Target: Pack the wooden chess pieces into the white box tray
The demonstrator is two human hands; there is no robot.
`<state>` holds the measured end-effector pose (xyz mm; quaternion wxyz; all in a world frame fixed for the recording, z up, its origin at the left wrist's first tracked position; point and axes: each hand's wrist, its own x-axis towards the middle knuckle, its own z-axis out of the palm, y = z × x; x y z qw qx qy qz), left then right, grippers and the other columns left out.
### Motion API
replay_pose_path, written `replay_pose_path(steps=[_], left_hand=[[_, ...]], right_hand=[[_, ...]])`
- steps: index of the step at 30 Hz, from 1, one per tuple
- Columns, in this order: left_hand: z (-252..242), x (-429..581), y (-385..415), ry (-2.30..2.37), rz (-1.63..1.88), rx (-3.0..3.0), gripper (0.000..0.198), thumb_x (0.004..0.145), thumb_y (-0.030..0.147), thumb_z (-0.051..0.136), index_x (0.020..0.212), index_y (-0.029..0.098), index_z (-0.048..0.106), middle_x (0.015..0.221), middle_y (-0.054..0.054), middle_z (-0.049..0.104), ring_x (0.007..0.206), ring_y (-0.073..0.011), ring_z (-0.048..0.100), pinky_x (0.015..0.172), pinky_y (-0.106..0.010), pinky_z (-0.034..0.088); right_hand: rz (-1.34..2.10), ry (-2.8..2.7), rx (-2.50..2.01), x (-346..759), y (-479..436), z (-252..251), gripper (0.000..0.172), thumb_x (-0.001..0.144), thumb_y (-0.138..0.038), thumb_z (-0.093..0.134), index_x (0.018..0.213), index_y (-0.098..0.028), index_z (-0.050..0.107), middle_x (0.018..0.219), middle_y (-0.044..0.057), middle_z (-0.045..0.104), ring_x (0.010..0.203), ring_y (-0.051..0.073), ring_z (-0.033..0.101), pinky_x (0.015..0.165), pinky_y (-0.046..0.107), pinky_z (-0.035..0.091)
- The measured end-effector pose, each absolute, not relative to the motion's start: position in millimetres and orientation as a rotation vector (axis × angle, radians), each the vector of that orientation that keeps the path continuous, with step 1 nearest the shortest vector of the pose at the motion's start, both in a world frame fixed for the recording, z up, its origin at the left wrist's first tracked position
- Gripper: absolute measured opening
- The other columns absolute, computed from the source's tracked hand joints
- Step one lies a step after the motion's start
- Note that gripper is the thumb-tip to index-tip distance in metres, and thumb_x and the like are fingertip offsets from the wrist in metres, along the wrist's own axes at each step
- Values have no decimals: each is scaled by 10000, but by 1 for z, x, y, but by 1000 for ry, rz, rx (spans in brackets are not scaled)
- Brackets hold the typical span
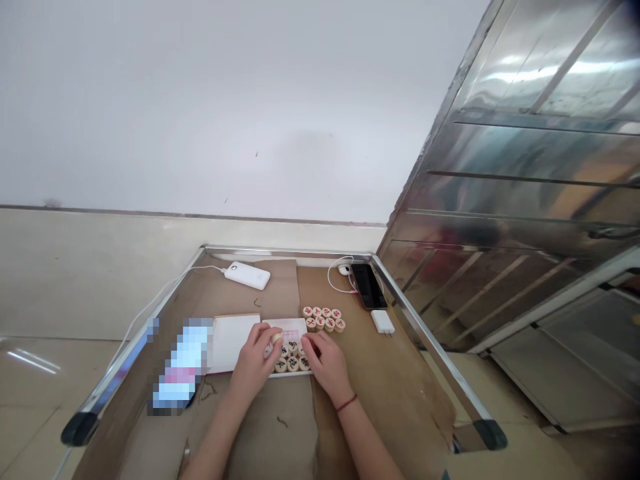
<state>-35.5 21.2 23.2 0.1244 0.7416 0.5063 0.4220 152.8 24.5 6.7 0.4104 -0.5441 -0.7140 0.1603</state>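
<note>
Between the thumb and fingers of my left hand (pixel 256 357) is a pale round Chinese chess piece (pixel 276 338), held over the open white box (pixel 270 324). Inside the box, near its front, sit several Chinese chess pieces with black characters (pixel 293 364). At the right side of the box, my right hand (pixel 327 360) has its fingers curled in by the black pieces; what they grip, if anything, is hidden. The box's white lid (pixel 234 341) lies opened to the left. Just beyond the right hand, red-character pieces (pixel 325 319) stand grouped in two rows.
Brown cardboard (pixel 385 393) covers the metal-framed table. A white power bank (pixel 247 275) with a cable lies at the back left, and a blurred-out phone (pixel 183 367) at the left. A black phone (pixel 369 287) and a white charger (pixel 383 322) lie at the right.
</note>
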Motion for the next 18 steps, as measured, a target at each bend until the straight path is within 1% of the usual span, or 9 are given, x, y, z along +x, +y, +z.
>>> replay_pose_path(steps=[2,4,6,10,12,15,18], left_hand=[[23,-33,25,1458,1172,2150,201,917,288,446,1026,221,602,1035,-61,556,941,-169,623,828,-288,521],[24,-32,29,1429,1101,2147,198,913,293,450,1018,226,604,1034,-61,554,928,-168,627,813,-288,529],[26,-31,32,1396,1032,2146,198,912,300,448,1013,228,602,1026,-62,548,885,-161,632,794,-292,537],[26,-30,35,1361,951,2127,213,920,317,424,1012,229,595,1018,-66,541,808,-148,628,768,-305,544],[25,-31,35,1345,946,2120,218,919,322,425,1013,226,597,1018,-70,540,825,-153,627,772,-308,544],[25,-31,36,1317,934,2107,216,911,324,441,1014,223,601,1018,-69,541,863,-161,627,791,-306,539],[27,-32,37,1311,942,2081,207,904,327,455,991,224,612,1001,-62,553,875,-166,623,815,-313,530]], right_hand=[[350,-1817,-1265,152,25,8,302,946,-345,423,975,-199,686,936,82,669,898,193,601,825,323,467],[364,-1881,-1158,152,25,9,309,960,-303,393,1041,-213,677,1033,82,673,1026,206,570,932,380,432],[416,-1925,-1108,151,25,9,331,974,-278,361,1049,-223,679,1029,60,690,1075,206,546,974,403,406],[465,-1924,-1106,151,25,8,332,977,-271,369,994,-235,699,958,31,710,1072,204,538,971,397,406],[461,-1927,-1093,151,25,6,323,974,-263,374,1002,-236,695,983,29,708,1084,201,536,981,394,404],[448,-1929,-1091,151,25,3,302,965,-252,387,1077,-224,667,1060,46,692,1116,202,525,987,395,411],[447,-1929,-1098,152,25,2,300,960,-243,384,1057,-223,667,1019,57,694,1085,204,548,949,391,445]])
